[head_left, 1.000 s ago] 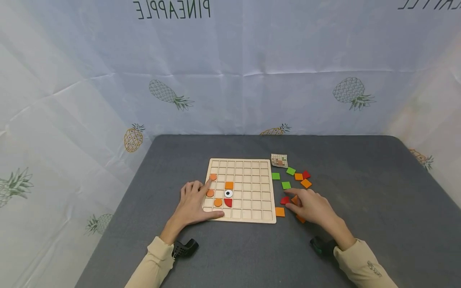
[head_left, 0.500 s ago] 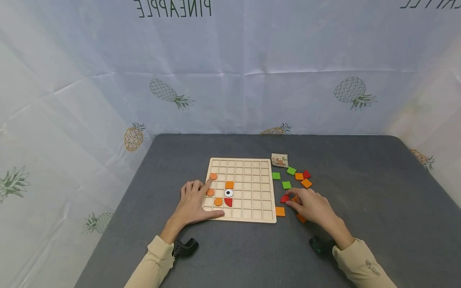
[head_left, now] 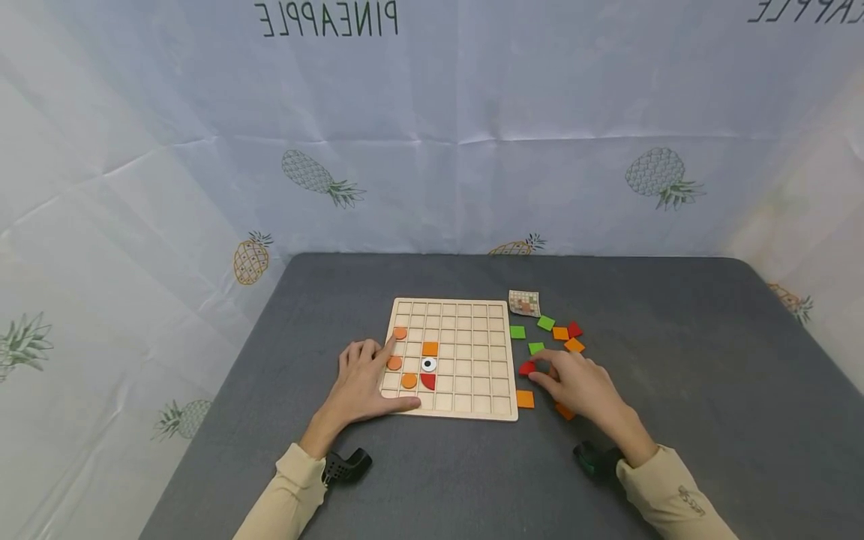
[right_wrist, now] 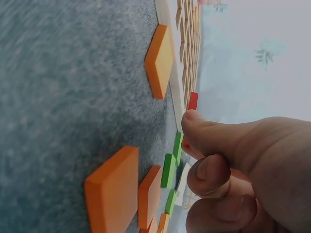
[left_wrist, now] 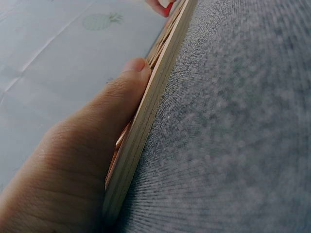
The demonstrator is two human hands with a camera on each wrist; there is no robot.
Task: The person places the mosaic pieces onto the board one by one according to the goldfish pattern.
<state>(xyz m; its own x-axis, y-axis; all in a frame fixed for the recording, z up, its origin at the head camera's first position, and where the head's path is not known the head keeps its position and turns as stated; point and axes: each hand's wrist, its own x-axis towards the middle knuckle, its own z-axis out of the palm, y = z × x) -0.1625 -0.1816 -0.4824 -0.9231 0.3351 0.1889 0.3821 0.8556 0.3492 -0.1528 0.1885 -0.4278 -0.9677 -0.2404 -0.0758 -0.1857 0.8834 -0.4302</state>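
My right hand pinches a red tile between thumb and index finger, just right of the wooden grid board. In the right wrist view the red tile sticks out past the thumb tip. My left hand rests with spread fingers on the board's left side, its thumb lying along the near edge. Set on the board are an orange square, a white eye-marked disc, a red rounded piece and several orange discs.
Loose tiles lie right of the board: green squares, orange squares and a red piece. A small pattern card is beside the board's far right corner. The dark grey table meets a pineapple-print cloth behind.
My right hand has lifted the red tile from among the loose pieces and shifted slightly left toward the board. The left hand has stayed in place.
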